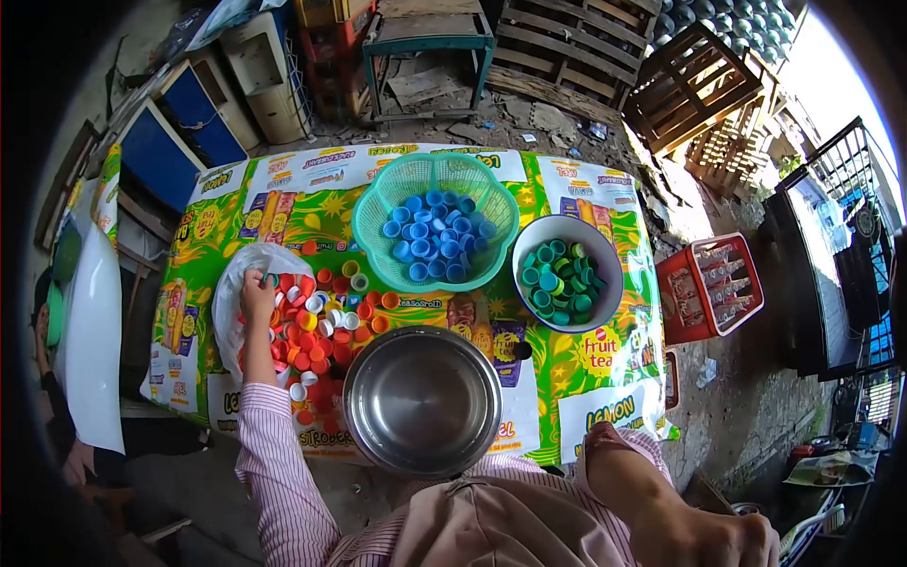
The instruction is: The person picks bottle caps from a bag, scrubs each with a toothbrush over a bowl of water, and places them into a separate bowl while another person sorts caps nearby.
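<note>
My left hand [257,298] reaches into a pile of red, orange, white and yellow bottle caps [307,345] spilling from a clear plastic bag [225,300]; its fingers pinch a dark green cap [271,281]. Off the table's near right side, my right hand [704,539] is curled, and whatever it may hold is hidden. An empty steel bowl [422,402] stands right of the pile. Behind it, a mint green basket [378,260] holds blue caps [436,236]. Green caps [562,283] lie in a white bowl [609,255] to the right.
A green printed cloth [529,416] covers the table. Right of it stands a red crate [685,298] of bottles. Wooden pallets [572,47], a small teal-framed table [430,44] and blue cabinets [165,156] are behind. At the far left, part of another person shows beside a white surface [93,331].
</note>
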